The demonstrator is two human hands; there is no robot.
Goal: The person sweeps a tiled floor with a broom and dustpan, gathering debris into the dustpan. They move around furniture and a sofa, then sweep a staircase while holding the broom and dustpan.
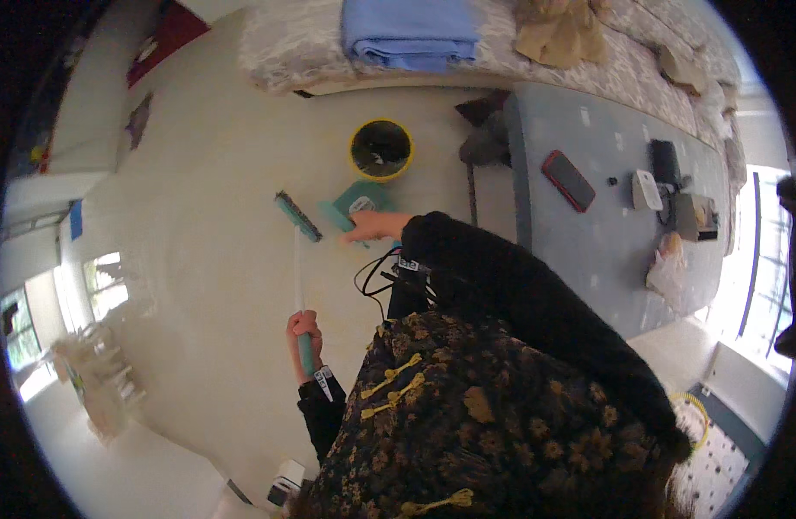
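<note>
The left hand [303, 325] gripped a long-handled brush [297, 216] and the right hand [376, 227] held a green dustpan [374, 194], partly hiding it, over the floor [216, 259] off the table's [571, 259] left edge; just beyond stood a yellow-rimmed bucket [381, 178], its dark contents hard to make out

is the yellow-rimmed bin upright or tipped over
Upright: the yellow-rimmed bin stands on the pale floor just beyond the teal dustpan, its round opening facing up.

Looking like a home's living room: showing a patterned sofa [281, 48] bearing a folded blue blanket [411, 35], a grey table [579, 268] holding a phone [569, 181], and bright windows [106, 284].
</note>
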